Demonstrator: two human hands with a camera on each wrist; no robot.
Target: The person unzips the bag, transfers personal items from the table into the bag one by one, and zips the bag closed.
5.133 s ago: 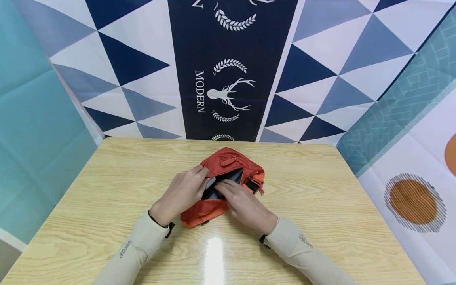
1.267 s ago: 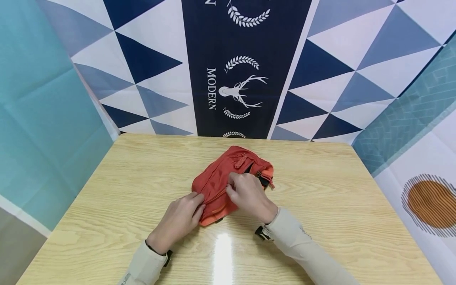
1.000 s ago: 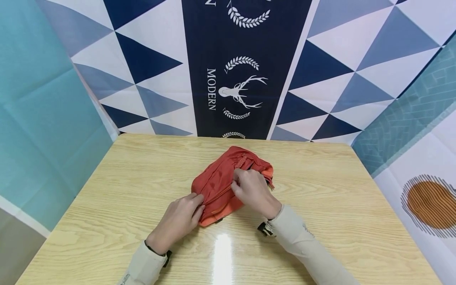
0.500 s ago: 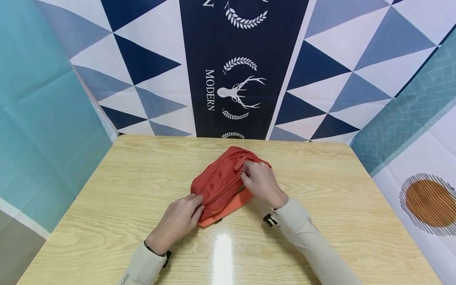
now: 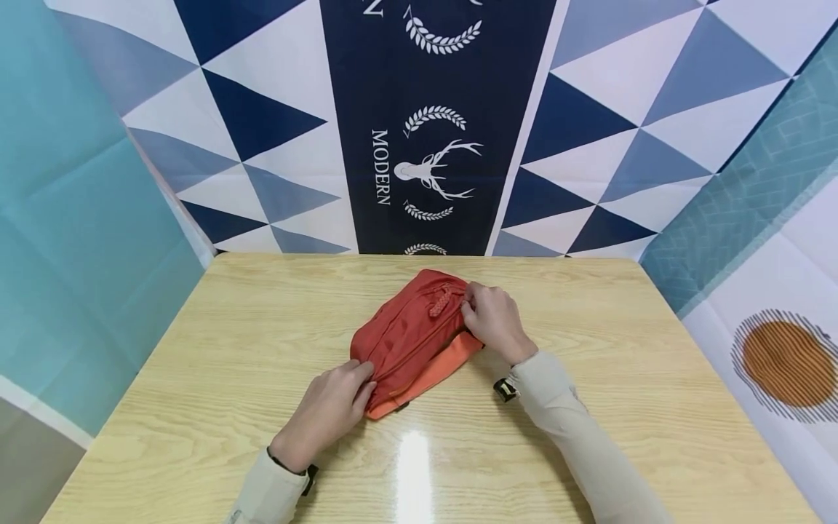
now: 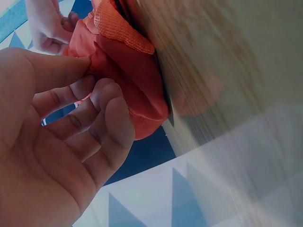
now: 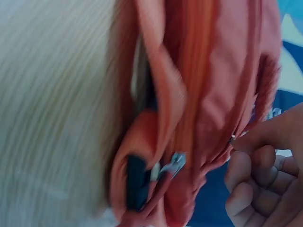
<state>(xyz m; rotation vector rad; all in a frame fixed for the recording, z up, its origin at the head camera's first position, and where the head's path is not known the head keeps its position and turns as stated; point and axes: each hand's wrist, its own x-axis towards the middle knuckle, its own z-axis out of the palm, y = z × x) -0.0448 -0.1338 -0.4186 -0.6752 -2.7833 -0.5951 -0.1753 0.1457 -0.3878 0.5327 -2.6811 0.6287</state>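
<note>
A red waist bag [image 5: 406,327] lies slanted on the wooden table, its long top zip drawn closed over the compartment. At its near left end, my left hand [image 5: 330,397] pinches the fabric between thumb and forefinger, as the left wrist view of the bag [image 6: 135,78] also shows. My right hand [image 5: 495,319] is at the far right end, thumb and finger pinching a small zipper pull [image 7: 232,139], mostly covered by the fingertips. A second metal zipper slider [image 7: 176,161] with a red cord hangs free below. Along the near side runs an orange strap [image 5: 439,372].
The wooden table [image 5: 262,306] extends around the bag on every side. Behind it hangs a patterned cloth [image 5: 439,175], with teal cloth [image 5: 72,218] to the left. A braided red tab [image 5: 441,303] sits on the bag's upper face. A black buckle [image 7: 136,182] shows at its end.
The bag stood wide open with both hands at its mouth; it is now closed. My right hand has slid along the zip to the far right end, while my left hand stays at the left end.
</note>
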